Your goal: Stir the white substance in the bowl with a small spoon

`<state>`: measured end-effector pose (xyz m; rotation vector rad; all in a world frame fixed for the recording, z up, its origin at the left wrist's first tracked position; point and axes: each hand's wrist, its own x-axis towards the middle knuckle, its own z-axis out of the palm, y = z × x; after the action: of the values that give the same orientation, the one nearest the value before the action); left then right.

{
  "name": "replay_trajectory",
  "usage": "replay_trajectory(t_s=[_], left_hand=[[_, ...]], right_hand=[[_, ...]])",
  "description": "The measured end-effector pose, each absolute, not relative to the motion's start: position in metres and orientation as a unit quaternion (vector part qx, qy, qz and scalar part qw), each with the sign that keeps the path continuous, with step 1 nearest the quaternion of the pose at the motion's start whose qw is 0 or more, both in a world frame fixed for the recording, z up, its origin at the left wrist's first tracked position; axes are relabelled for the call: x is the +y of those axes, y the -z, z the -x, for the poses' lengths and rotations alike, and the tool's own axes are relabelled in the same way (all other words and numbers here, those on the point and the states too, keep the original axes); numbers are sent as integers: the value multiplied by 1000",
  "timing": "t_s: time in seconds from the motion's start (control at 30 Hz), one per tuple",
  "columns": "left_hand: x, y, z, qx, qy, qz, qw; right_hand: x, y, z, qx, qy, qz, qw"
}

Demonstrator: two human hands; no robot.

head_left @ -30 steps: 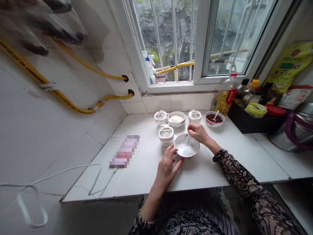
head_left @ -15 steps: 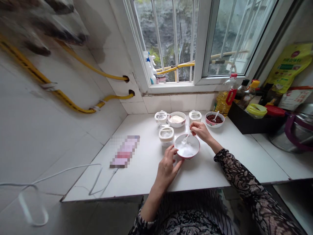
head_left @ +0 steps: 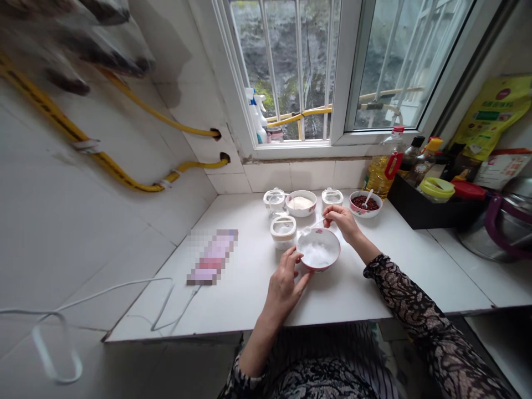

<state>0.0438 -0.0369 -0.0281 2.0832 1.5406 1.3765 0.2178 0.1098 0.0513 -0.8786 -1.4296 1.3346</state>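
Right hand (head_left: 343,224): thumb and fingertips pressed together, pinching the handle of a white plastic spoon (head_left: 313,225), its scoop end held just beside the far-left rim of a white ceramic bowl (head_left: 336,250) with a red lip. Inside the bowl, fine white powder (head_left: 316,255). Left hand (head_left: 285,285) against the bowl's near-left side, fingers (head_left: 294,256) spread and curled over the rim, no pinch. Bowl near the front edge of the bench (head_left: 249,293), roughly midway along.

Along the back edge, left to right: a glass jar (head_left: 274,200), a small bowl of pale paste (head_left: 300,203), a lidded clear container (head_left: 332,197), and a floral bowl of dark red beans (head_left: 357,211) with a white spoon in it. Just left of the white bowl, a square lidded tub (head_left: 284,228). Toward the left edge, a pink oblong (head_left: 211,257), too pixelated to name, with a white cable (head_left: 112,291) running over the bench's left edge. In the back-right corner, a black tray (head_left: 428,219) of bottles and jars; at its left end, a cooking-oil bottle (head_left: 384,174).
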Motion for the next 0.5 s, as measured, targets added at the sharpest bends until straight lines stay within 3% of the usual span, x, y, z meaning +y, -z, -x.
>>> replay_trajectory(t_s=[0.23, 0.37, 0.5], left_hand=[[-36, 29, -43, 521, -468, -705, 110], [-37, 29, -43, 520, -469, -706, 110], [-38, 29, -43, 520, -470, -705, 111]], right_hand=[[97, -43, -202, -622, -503, 333, 499], [86, -40, -193, -724, -344, 308, 513], [80, -41, -190, -834, -152, 247, 469]])
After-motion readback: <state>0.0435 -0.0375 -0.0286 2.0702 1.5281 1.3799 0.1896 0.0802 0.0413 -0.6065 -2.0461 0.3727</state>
